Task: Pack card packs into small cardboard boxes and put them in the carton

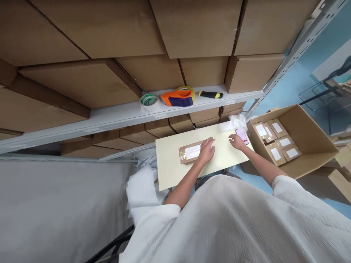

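Note:
A small taped cardboard box (183, 156) with a white label lies on a cream-coloured tabletop (171, 175). My left hand (207, 150) rests over the right end of this box, fingers stretched out and slightly apart, hiding that end and part of the label. Over the right part of the tabletop is my right hand (236, 141), its fingers loosely bent and apart, with nothing visible in them. Just beside it lies a phone (242, 136) with its screen lit. Behind the phone sits some crumpled clear plastic wrap (238, 121).
A large open carton (309, 146) at the right holds several small labelled boxes (276, 153). On the grey shelf (123, 118) ahead are a tape roll (148, 99), an orange tape dispenser (178, 98) and a utility knife (210, 95). Cartons (197, 25) fill the shelving. White wrapping (142, 186) hangs left.

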A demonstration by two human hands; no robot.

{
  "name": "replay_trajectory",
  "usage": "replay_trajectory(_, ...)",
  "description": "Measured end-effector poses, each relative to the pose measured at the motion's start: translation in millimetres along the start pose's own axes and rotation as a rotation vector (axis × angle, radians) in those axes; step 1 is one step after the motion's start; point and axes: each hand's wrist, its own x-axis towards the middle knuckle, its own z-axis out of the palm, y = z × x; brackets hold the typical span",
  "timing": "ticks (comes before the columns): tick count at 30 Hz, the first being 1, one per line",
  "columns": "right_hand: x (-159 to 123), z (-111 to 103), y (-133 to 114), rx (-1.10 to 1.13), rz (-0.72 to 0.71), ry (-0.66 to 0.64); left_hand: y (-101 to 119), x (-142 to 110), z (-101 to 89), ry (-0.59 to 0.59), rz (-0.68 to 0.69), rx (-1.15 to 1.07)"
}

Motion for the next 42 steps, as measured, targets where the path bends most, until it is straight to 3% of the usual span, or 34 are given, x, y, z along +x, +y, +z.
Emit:
replay_trajectory(5,57.9,-16.8,23.1,-0.005,-0.008,-0.089,16.4,31.5,34.8,0.026,-0.096,-0.067)
replay_trajectory(9,101.7,-18.9,28.4,-0.027,-0.031,-0.155,25.6,37.7,56.7,0.080,-0.196,-0.098)
replay_trajectory(19,183.1,13.1,10.9,0.055,0.039,-0.113,34.5,44.6,73.0,0.162,-0.311,-0.170)
replay_trajectory(25,202.9,29.6,28.0,-0.004,0.107,-0.155,27.2,52.3,77.0,0.161,-0.331,-0.201)
replay_trajectory(33,210.8,35.1,46.7,0.077,0.034,-0.118,18.5,52.7,84.0,0.122,-0.365,-0.239)
replay_trajectory(38,211.6,28.7,45.0,0.091,0.036,-0.115,17.4,61.5,85.4,0.131,-0.379,-0.283)
replay_trajectory(42,202.5,10.6,47.2,0.158,0.010,-0.106,14.6,80.8,86.6,0.177,-0.444,-0.364)
